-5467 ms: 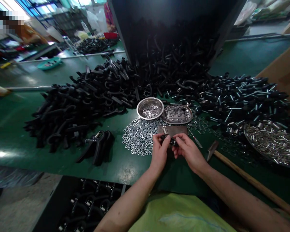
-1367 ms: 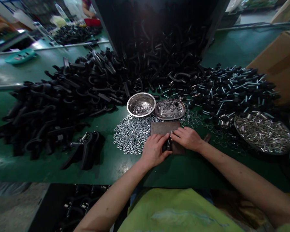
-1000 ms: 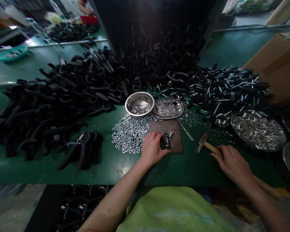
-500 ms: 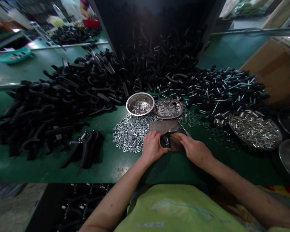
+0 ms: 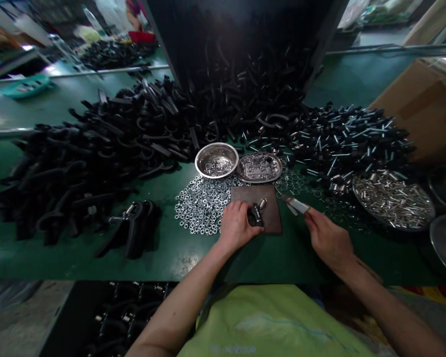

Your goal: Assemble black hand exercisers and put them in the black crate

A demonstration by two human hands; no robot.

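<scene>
My left hand [image 5: 237,225] is closed round a black plastic clamp part [image 5: 257,214], which it presses down on a dark flat plate [image 5: 273,218]. A small metal coil spring [image 5: 262,203] sticks up from that part. To the right, off the plate, my right hand [image 5: 330,240] grips a flat tool with a pale, shiny face [image 5: 298,204]. Its exact kind is not clear. Beside the plate's left edge lies a heap of metal nuts [image 5: 200,206]. A finished-looking black clamp [image 5: 128,228] stands farther left.
A round steel bowl [image 5: 216,173] and an oval metal tray [image 5: 260,177] hold small metal pieces. Black plastic parts [image 5: 96,144] pile up behind and left. Right are black-headed bolts [image 5: 342,139], a dish of metal pins [image 5: 394,203] and a cardboard box [image 5: 419,109]. Another person's hand [image 5: 136,22] shows far back.
My right hand has moved right, off the plate, carrying the flat tool away from the clamp part. The spring now shows. My left hand has stayed on the part.
</scene>
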